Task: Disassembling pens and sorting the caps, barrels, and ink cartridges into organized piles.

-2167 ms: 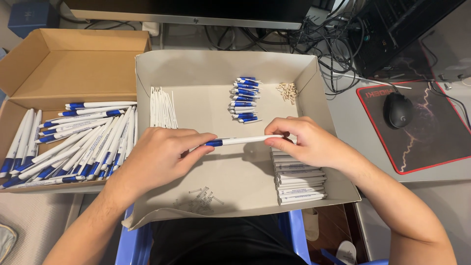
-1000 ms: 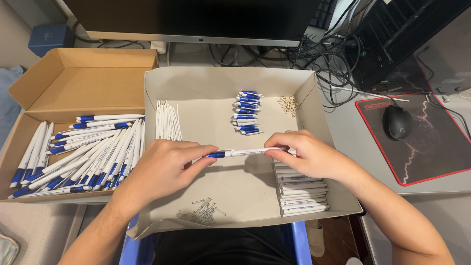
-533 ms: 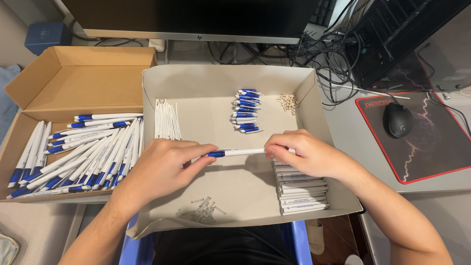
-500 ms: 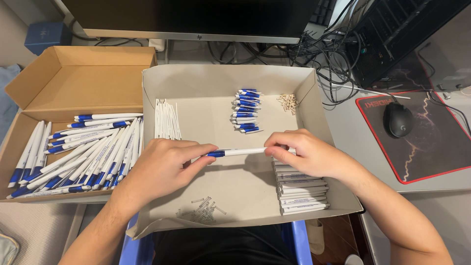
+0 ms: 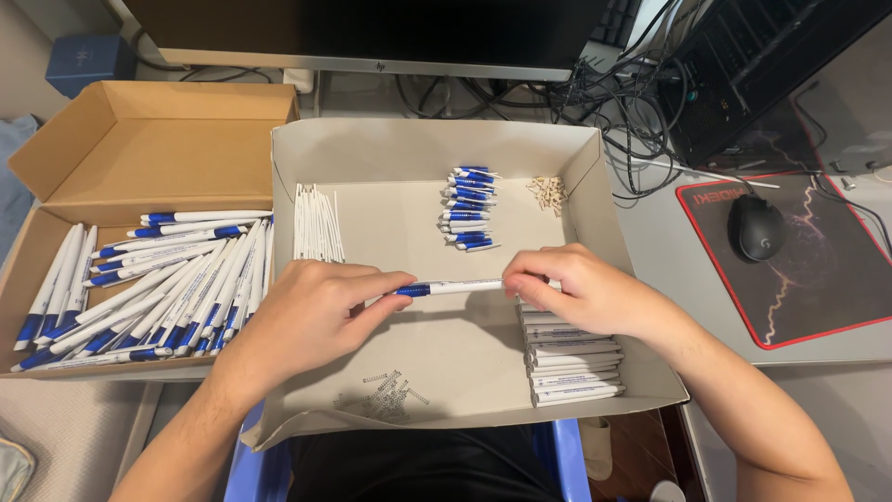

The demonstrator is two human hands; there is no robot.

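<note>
— What's sitting on the bench (image 5: 669, 270)?
— A grey tray (image 5: 427, 149), beside a brown box (image 5: 149, 139) of finished pens (image 5: 149, 279).
— And the hands?
— The left hand (image 5: 311, 316) and right hand (image 5: 576, 288) are both pinching one blue-and-white pen (image 5: 451, 287), holding it level over the tray's middle.

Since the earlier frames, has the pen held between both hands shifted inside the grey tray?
No. The pen lies level between the left hand and right hand, just above the stack of white barrels, as before.
</note>
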